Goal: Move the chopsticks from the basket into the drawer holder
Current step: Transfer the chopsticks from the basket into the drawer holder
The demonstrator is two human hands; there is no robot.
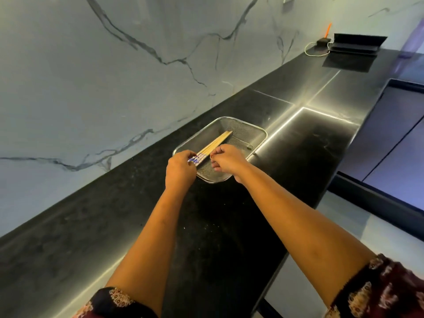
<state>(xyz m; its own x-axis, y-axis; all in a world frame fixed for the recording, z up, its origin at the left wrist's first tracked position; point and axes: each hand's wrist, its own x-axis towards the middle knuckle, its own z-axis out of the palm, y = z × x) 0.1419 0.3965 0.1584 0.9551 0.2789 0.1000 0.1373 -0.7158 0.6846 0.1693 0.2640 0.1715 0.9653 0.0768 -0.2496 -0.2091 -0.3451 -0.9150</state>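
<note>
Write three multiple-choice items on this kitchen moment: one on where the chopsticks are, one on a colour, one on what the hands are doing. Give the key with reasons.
1. Where do the chopsticks lie?
A. In the mesh basket
B. In an open drawer
C. Bare on the counter

2. What colour is the pattern on the chopsticks' near ends?
A. Red
B. Blue and white
C. Green

3. What is the left hand doing?
A. Resting flat on the counter
B. Pinching the patterned ends
C. Lifting the basket

Key: 1 A, the sticks lie inside the basket's rim. 2 B, blue and white bands show between the left hand and the right hand. 3 B, its fingertips close on those ends.
</note>
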